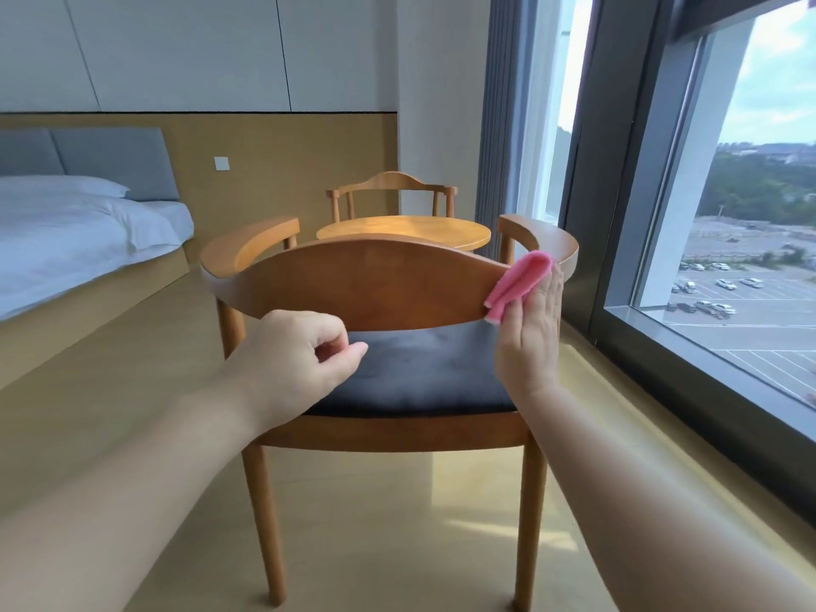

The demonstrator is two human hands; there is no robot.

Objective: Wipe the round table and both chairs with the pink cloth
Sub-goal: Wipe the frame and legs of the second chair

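The cloth point(521, 282) under the right hand point(532, 333) is plain pink, the chair point(353, 284) it presses is brown wood with a dark grey cushion point(415, 368), and the desk point(404, 229) beyond is honey-coloured.

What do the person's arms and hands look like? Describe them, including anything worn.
Both forearms are bare, with no sleeve in view. The left hand and the right hand wear no gloves, and no rings, watch or bracelets show on the hands or wrists.

A folded pink cloth point(521, 282) lies against the near wooden chair's point(366, 284) backrest, the round table point(404, 229) and far chair point(393, 192) beyond.
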